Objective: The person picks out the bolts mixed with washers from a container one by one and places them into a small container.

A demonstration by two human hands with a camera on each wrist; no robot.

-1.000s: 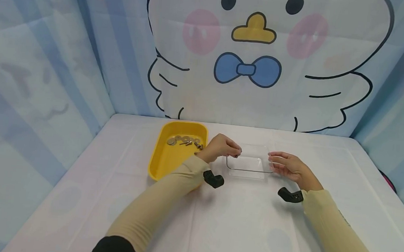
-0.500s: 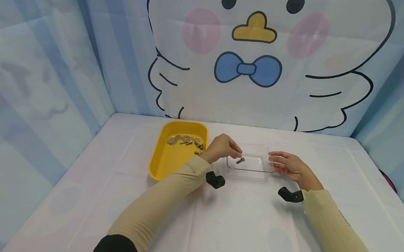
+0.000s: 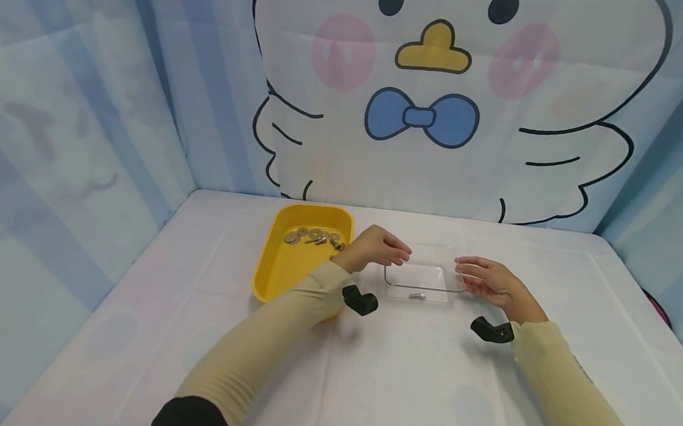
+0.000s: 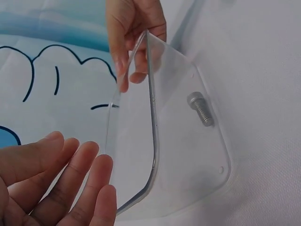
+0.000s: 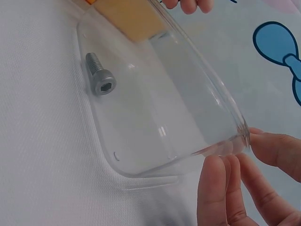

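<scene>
A clear plastic box (image 3: 422, 287) stands on the white cloth, seen through its walls in both wrist views. On its floor lies a silver socket-head bolt (image 5: 99, 75), on its side. My right hand (image 3: 495, 286) pinches the box's right rim, thumb and fingers on either side of the wall. At the opposite end, my left hand (image 3: 371, 250) hovers by the rim with loosely bent fingers (image 4: 80, 174), holding nothing. Left of the box, a yellow tray (image 3: 271, 271) holds several metal discs (image 3: 291, 237) and several bolts (image 3: 336, 245); the left wrist partly covers its right side.
White cloth (image 3: 400, 385) covers the table. Behind it hangs a curtain (image 3: 417, 172) with a cartoon duck print, and blue curtains (image 3: 69, 151) close off both sides. A black wrist mount (image 3: 360, 301) sticks out from the left sleeve, another (image 3: 491, 330) from the right.
My left hand has let go of a bolt, which dropped into the clear box and now lies on its floor. The right hand has stayed at the box's rim.
</scene>
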